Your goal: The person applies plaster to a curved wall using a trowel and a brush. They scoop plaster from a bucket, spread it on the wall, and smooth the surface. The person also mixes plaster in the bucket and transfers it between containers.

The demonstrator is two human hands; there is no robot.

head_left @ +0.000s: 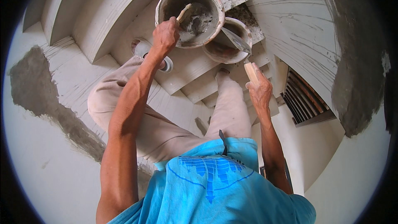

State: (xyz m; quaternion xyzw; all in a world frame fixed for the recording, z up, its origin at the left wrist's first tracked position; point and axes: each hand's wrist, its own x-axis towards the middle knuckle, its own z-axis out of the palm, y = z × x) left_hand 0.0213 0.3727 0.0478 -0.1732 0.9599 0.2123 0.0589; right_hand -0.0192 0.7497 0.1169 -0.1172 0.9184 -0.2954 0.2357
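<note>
My left hand [166, 36] is closed at the rim of a large bucket [222, 10], gripping a pale, slightly curved handle [183, 13]. The handle reaches over grey wet mortar [198, 23] inside; its working end cannot be made out. In my right hand [260, 88] is a pointed trowel [236, 40], held by its pale wooden handle. Its metal blade points up and left, over a smaller bucket [248, 37] and close to the large bucket's side. The smaller bucket stands just right of the large one, and the blade hides part of its inside.
Both buckets stand on pale stairs [182, 72], with more steps [101, 20] rising at the upper left. My feet are on different steps. Grey plaster patches [35, 76] mark the walls on both sides. A dark slatted grille [304, 95] sits at the right, below a streaked wall [290, 20].
</note>
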